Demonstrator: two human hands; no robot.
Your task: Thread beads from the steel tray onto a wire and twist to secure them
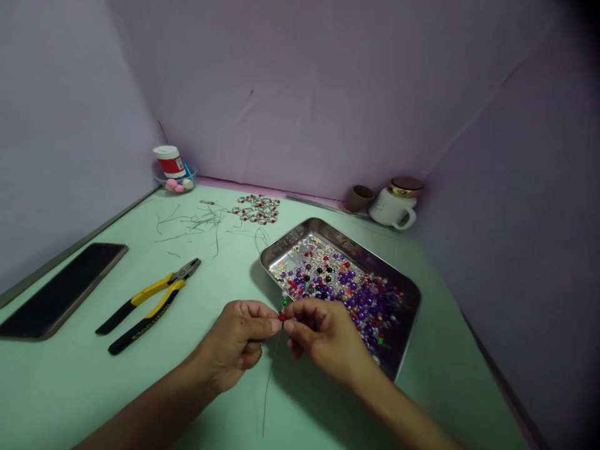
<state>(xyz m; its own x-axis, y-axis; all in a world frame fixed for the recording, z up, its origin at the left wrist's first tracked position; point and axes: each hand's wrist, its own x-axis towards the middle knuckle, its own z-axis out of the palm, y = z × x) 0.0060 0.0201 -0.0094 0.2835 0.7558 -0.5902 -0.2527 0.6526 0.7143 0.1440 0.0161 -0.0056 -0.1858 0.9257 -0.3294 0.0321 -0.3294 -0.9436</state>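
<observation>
My left hand (241,331) and right hand (325,334) meet to pinch a red bead (282,317) between their fingertips, a green bead (284,302) just beyond it and a thin wire (265,394) trailing below, with the metal tray (340,239) beyond my right hand and pliers (174,292) left of both.

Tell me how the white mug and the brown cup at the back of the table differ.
The white mug wears a dark lid above a gold band; the brown cup shows an open top. The white mug looks taller and wider than the brown cup. The white mug has a looped handle, while none shows on the brown cup. Both stand upright, side by side.
</observation>
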